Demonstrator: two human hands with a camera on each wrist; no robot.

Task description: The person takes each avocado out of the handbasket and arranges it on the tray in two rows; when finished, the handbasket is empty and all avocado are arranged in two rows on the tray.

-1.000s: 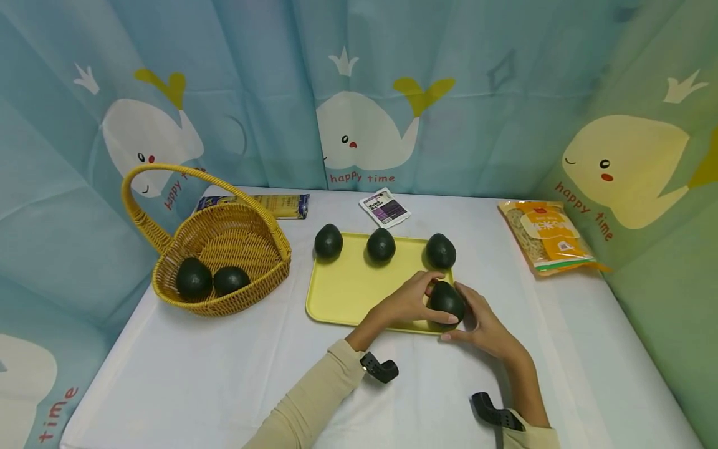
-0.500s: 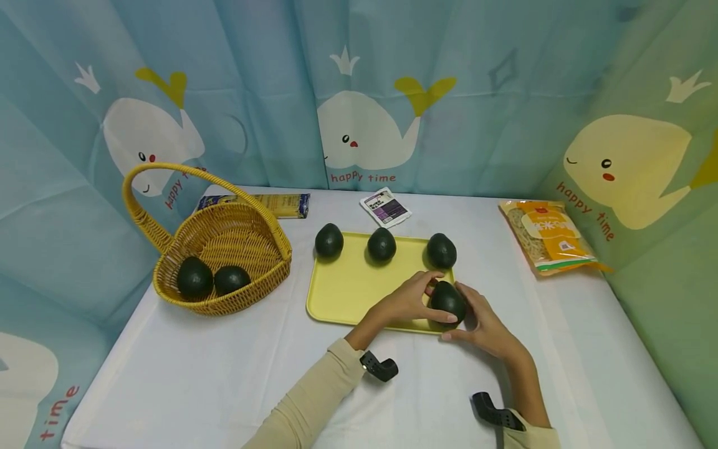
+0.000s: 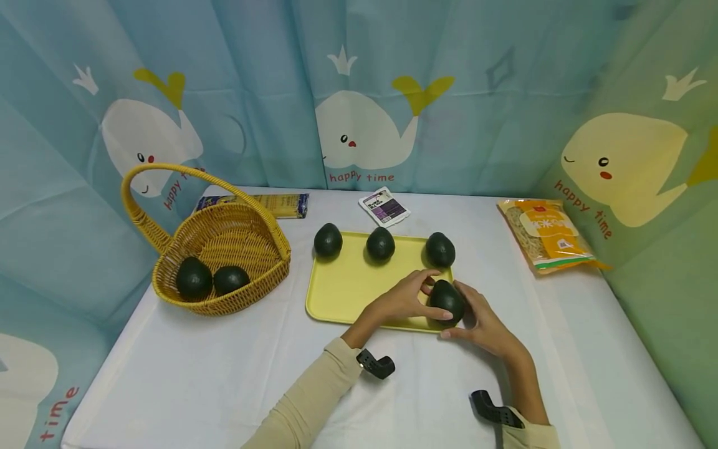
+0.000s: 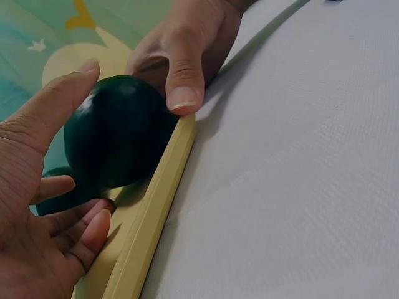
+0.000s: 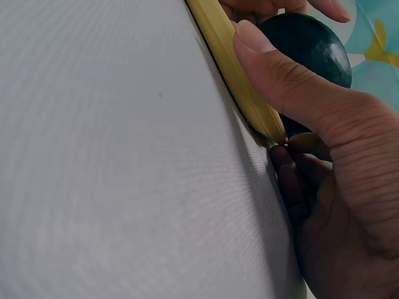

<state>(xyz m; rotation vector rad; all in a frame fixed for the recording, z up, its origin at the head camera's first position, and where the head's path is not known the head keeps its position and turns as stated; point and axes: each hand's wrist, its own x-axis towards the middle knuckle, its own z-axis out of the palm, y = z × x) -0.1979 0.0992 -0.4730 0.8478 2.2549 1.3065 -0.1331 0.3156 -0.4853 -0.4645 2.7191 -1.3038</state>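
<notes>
At the near right corner of the yellow tray [image 3: 336,299], a dark green avocado [image 3: 446,302] sits between both hands. The left hand [image 3: 406,299] curves round its left side, thumb across the front and fingers behind. The right hand [image 3: 487,323] curls round the right side. In the left wrist view, the right thumb [image 4: 184,87] lies at the tray rim beside the avocado [image 4: 118,134]. Its fingers [image 5: 305,146] are partly hidden near the tray corner in the right wrist view. More avocados [image 3: 328,241], [image 3: 381,244], [image 3: 440,250] line the tray's far edge.
A yellow wicker basket [image 3: 275,274] with a tall handle holds two avocados [image 3: 194,278] at left. Behind it lies a yellow and blue packet [image 3: 288,205]. A small white and purple sachet [image 3: 384,207] lies beyond the tray; an orange bag [image 3: 552,237] is at right.
The left thumb has drawn back very slightly on the avocado. Otherwise the hands, avocados and tray keep their places.
</notes>
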